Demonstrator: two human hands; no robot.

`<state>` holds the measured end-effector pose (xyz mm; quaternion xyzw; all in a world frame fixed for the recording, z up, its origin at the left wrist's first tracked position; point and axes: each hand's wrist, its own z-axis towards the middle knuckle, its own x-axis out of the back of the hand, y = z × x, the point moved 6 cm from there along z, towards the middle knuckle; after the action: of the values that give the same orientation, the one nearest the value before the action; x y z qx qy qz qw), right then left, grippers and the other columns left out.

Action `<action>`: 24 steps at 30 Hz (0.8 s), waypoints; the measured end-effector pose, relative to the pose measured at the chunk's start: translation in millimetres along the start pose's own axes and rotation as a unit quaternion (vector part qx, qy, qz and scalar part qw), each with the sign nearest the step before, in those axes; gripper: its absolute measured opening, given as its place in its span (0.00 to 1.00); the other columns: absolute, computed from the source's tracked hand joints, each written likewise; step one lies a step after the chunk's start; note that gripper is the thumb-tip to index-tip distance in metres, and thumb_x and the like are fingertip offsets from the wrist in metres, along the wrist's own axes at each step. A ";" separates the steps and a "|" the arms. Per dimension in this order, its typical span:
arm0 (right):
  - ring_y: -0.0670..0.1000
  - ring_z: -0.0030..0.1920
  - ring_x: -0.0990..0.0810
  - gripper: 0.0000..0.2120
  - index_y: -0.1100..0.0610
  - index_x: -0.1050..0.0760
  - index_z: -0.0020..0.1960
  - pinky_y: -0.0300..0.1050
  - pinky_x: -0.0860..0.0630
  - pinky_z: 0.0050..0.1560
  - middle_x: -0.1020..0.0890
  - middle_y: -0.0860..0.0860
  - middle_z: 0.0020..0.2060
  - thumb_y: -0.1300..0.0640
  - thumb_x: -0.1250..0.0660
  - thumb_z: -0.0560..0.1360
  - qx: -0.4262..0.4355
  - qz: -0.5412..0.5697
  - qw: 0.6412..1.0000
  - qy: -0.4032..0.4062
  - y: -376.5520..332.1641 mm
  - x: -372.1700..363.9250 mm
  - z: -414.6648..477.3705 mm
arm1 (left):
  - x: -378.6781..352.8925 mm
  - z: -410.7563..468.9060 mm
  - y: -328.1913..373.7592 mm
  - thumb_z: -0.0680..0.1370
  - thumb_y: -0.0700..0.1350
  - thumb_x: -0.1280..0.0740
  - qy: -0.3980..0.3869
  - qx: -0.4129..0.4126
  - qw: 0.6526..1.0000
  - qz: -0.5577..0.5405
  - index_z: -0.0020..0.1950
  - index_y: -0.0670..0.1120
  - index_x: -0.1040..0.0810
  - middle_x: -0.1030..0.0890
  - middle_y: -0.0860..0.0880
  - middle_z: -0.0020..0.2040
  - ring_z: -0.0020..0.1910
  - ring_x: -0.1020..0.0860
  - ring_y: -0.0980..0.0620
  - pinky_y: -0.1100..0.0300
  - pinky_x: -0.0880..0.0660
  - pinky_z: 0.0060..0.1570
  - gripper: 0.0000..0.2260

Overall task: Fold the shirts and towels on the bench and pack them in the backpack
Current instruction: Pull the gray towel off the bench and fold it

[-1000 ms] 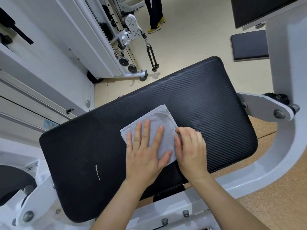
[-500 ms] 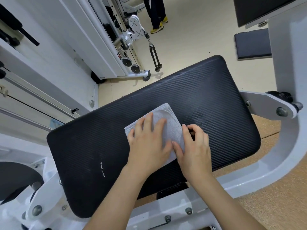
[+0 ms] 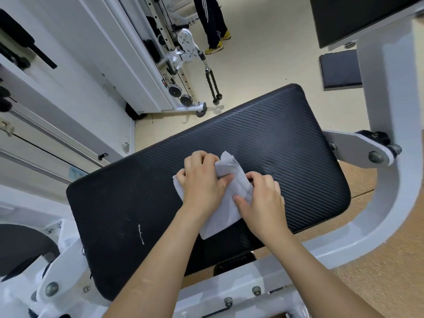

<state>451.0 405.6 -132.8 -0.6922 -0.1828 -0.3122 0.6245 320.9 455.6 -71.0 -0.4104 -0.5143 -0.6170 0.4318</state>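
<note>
A small folded grey towel [image 3: 226,208] lies in the middle of the black padded bench [image 3: 286,143]. My left hand [image 3: 202,180] grips the towel's far left part, fingers curled round the cloth and its far corner lifted and bunched. My right hand [image 3: 263,198] grips the towel's right edge, thumb on top and fingers curled under it. The near end of the towel rests flat on the pad. No shirt and no backpack are in view.
The bench's white steel frame [image 3: 394,203] curves round the right and near sides. A white cable machine [image 3: 181,65] with a hanging rope handle stands behind on the left. A person's legs [image 3: 213,24] stand on the beige floor at the back. A dark pad [image 3: 339,70] lies far right.
Both hands lay flat on the towel a second ago. Now their fingers have curled round it and its far corner has risen off the pad.
</note>
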 end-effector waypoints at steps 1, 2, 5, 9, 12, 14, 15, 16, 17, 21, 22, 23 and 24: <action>0.51 0.59 0.32 0.22 0.49 0.31 0.64 0.51 0.30 0.58 0.29 0.47 0.55 0.49 0.29 0.73 -0.010 0.008 1.000 -0.020 0.6 0.9 3.1 | 2.2 -3.5 0.8 0.75 0.55 0.30 0.004 -0.007 0.999 -0.032 0.50 0.53 0.28 0.28 0.57 0.53 0.58 0.31 0.54 0.58 0.45 0.57 0.11; 0.51 0.59 0.32 0.21 0.49 0.30 0.62 0.51 0.30 0.59 0.29 0.47 0.54 0.49 0.29 0.72 -0.018 0.016 0.999 -0.041 1.3 1.3 6.2 | 3.7 -6.6 -0.7 0.74 0.53 0.29 -0.007 -0.004 0.998 -0.070 0.47 0.54 0.30 0.26 0.59 0.48 0.53 0.28 0.56 0.57 0.42 0.58 0.10; 0.50 0.57 0.33 0.14 0.49 0.24 0.52 0.49 0.29 0.57 0.30 0.47 0.50 0.49 0.27 0.69 -0.012 0.038 0.992 -0.117 1.1 4.5 12.5 | 13.0 -12.6 -10.2 0.69 0.51 0.25 -0.066 0.042 0.974 -0.212 0.42 0.56 0.30 0.22 0.60 0.37 0.41 0.24 0.61 0.47 0.30 0.59 0.13; 0.46 0.40 0.25 0.13 0.58 0.25 0.41 0.46 0.30 0.42 0.23 0.47 0.36 0.54 0.24 0.65 0.025 0.154 0.932 -0.327 -17.3 24.6 11.6 | 39.5 -30.4 -13.6 0.69 0.42 0.22 -0.163 0.068 0.923 -0.341 0.55 0.57 0.22 0.18 0.57 0.48 0.47 0.21 0.61 0.63 0.23 0.51 0.19; 0.47 0.38 0.24 0.11 0.55 0.26 0.43 0.47 0.29 0.39 0.22 0.45 0.36 0.55 0.25 0.67 0.079 0.058 0.914 -0.393 -48.3 48.9 15.4 | 60.7 -40.3 -18.1 0.71 0.41 0.24 -0.188 0.041 0.937 -0.293 0.51 0.52 0.18 0.16 0.55 0.46 0.47 0.20 0.59 0.59 0.22 0.50 0.11; 0.48 0.39 0.24 0.09 0.53 0.28 0.46 0.45 0.29 0.38 0.22 0.46 0.39 0.56 0.29 0.70 0.158 -0.046 0.921 -0.352 -80.5 67.5 21.6 | 79.3 -41.1 -20.6 0.71 0.41 0.25 -0.126 0.015 0.957 -0.262 0.47 0.52 0.18 0.17 0.55 0.43 0.43 0.21 0.58 0.60 0.22 0.47 0.08; 0.47 0.39 0.25 0.08 0.51 0.29 0.47 0.43 0.30 0.36 0.23 0.45 0.39 0.56 0.31 0.72 0.209 -0.091 0.921 -0.315 -98.3 77.0 21.3 | 89.6 -41.0 -20.6 0.71 0.41 0.25 -0.078 -0.007 0.965 -0.251 0.46 0.53 0.19 0.18 0.56 0.42 0.41 0.22 0.58 0.63 0.23 0.43 0.09; 0.47 0.38 0.25 0.08 0.50 0.31 0.48 0.43 0.31 0.35 0.23 0.45 0.39 0.57 0.33 0.73 0.257 -0.129 0.919 -0.271 -114.2 85.7 18.4 | 101.0 -42.1 -19.1 0.71 0.39 0.26 -0.024 -0.040 0.971 -0.235 0.46 0.52 0.20 0.20 0.56 0.41 0.41 0.22 0.58 0.66 0.25 0.41 0.10; 0.47 0.39 0.25 0.09 0.50 0.32 0.50 0.44 0.31 0.35 0.23 0.45 0.39 0.57 0.34 0.74 0.301 -0.159 0.915 -0.219 -127.7 93.7 12.9 | 111.2 -45.7 -17.4 0.70 0.38 0.26 0.030 -0.078 0.974 -0.212 0.46 0.51 0.22 0.21 0.57 0.42 0.42 0.23 0.57 0.67 0.27 0.41 0.11; 0.56 0.45 0.22 0.14 0.55 0.29 0.55 0.53 0.23 0.43 0.21 0.51 0.47 0.62 0.35 0.70 0.429 -0.218 0.875 -0.050 -125.5 82.1 -20.0 | 101.3 -75.4 -27.6 0.63 0.29 0.27 0.147 -0.184 0.966 -0.103 0.46 0.47 0.28 0.21 0.50 0.51 0.51 0.24 0.52 0.61 0.27 0.51 0.19; 0.57 0.45 0.20 0.15 0.57 0.27 0.53 0.53 0.21 0.42 0.20 0.53 0.48 0.64 0.33 0.67 0.436 -0.248 0.863 -0.056 -108.6 64.8 -28.8 | 85.4 -86.2 -32.4 0.62 0.28 0.28 0.143 -0.205 0.966 -0.073 0.45 0.47 0.29 0.21 0.49 0.53 0.54 0.24 0.52 0.61 0.30 0.55 0.20; 0.57 0.45 0.18 0.17 0.57 0.25 0.52 0.51 0.20 0.41 0.19 0.54 0.48 0.65 0.30 0.64 0.433 -0.271 0.857 -0.070 -89.1 47.3 -36.5 | 65.4 -98.0 -36.7 0.63 0.29 0.31 0.123 -0.226 0.965 -0.041 0.45 0.47 0.29 0.20 0.48 0.55 0.56 0.25 0.51 0.61 0.33 0.58 0.18; 0.56 0.44 0.17 0.18 0.57 0.25 0.51 0.49 0.19 0.41 0.18 0.54 0.48 0.64 0.29 0.62 0.423 -0.278 0.856 -0.102 -68.8 31.3 -44.6 | 42.6 -109.9 -41.2 0.65 0.31 0.34 0.091 -0.244 0.965 -0.016 0.44 0.47 0.30 0.20 0.48 0.57 0.58 0.24 0.51 0.61 0.35 0.60 0.15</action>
<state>420.7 368.1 -59.4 -0.3092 -0.5447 -0.2933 0.7223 262.4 346.2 -56.8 -0.4374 -0.3130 -0.7654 0.3535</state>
